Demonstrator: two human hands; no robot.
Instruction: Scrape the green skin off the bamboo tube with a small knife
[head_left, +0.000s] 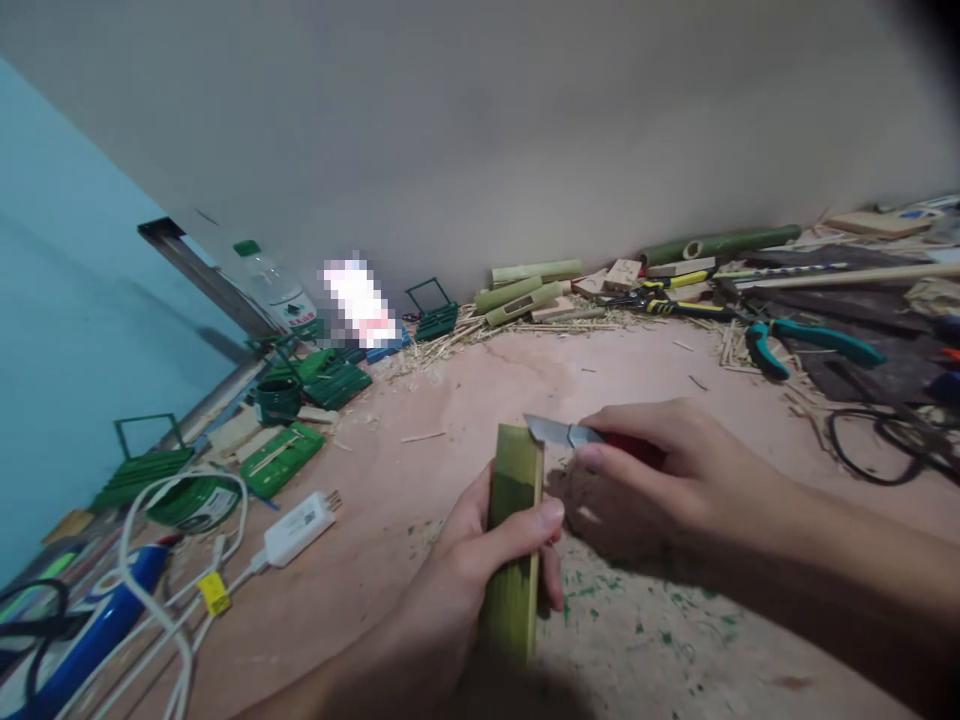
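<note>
Head view: a split length of green bamboo (516, 530) is held upright near the middle of the plywood bench (480, 400) by the left hand (469, 570), whose fingers are wrapped closed around its lower half, the thumb laid across the front face. The right hand (660, 475) is closed around a red-handled knife (577, 437), and the blade tip is set against the top right edge of the bamboo. Green shavings (637, 610) are scattered on the bench near the hands, to the right. Further right, teal-handled pliers (806, 342) are laid among dark boards and offcuts, with a black loop of cable (877, 445) nearer. At the far edge, against the wall, cut bamboo tubes (529, 285) and a heap of splinters can be seen. On the left are placed green slatted pieces (283, 458), a plastic bottle (274, 285), a white charger (298, 527) with its white cable, and a blue tool (105, 625) near the left edge.
</note>
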